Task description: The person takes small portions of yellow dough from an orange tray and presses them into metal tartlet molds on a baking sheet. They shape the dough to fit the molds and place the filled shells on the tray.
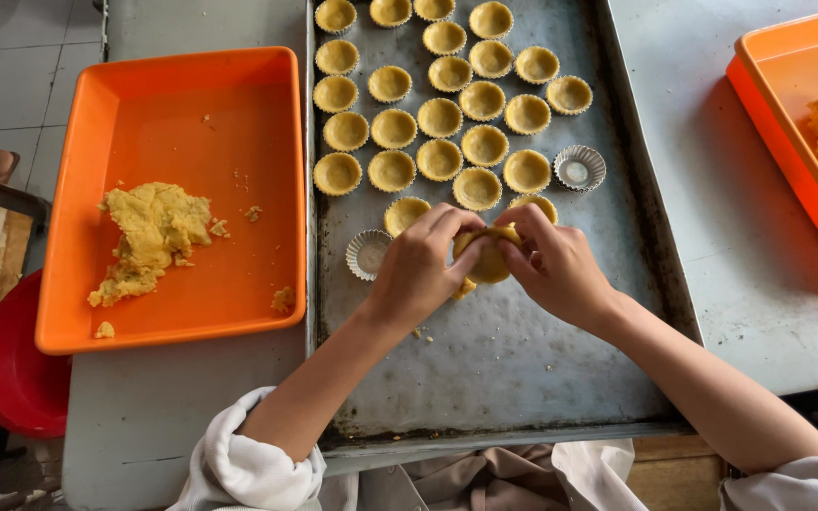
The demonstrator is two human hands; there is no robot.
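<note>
left hand (pixel 416 268): fingers curled, closed on the near side of a dough-filled tart mould (pixel 488 255), thumb pressing into it
right hand (pixel 554 268): fingers bent in, pinching the mould's other side; both hands hold it together
tart mould: held just above the metal baking tray (pixel 513 369), mid-tray, right in front of the lined rows; yellow dough hangs over its rim
step: looks like pressing dough into the shell, shaping the wall; not finished, edge uneven
next move calls for: likely even thumb pressure round the rim, trimming of excess, then a free spot by the front row
empty foil moulds: one (pixel 367 254) just left of the left hand, one (pixel 579 168) at the right end of a row
lined shells (pixel 439 118): many, in slanted rows on the far half of the tray
orange tray (pixel 177 114): left of the baking tray, touching it; lump of yellow dough (pixel 151 237) inside plus crumbs
second orange tray (pixel 788 104): far right, more dough, partly cut off
red bowl (pixel 11 374): lower left, off the table
</note>
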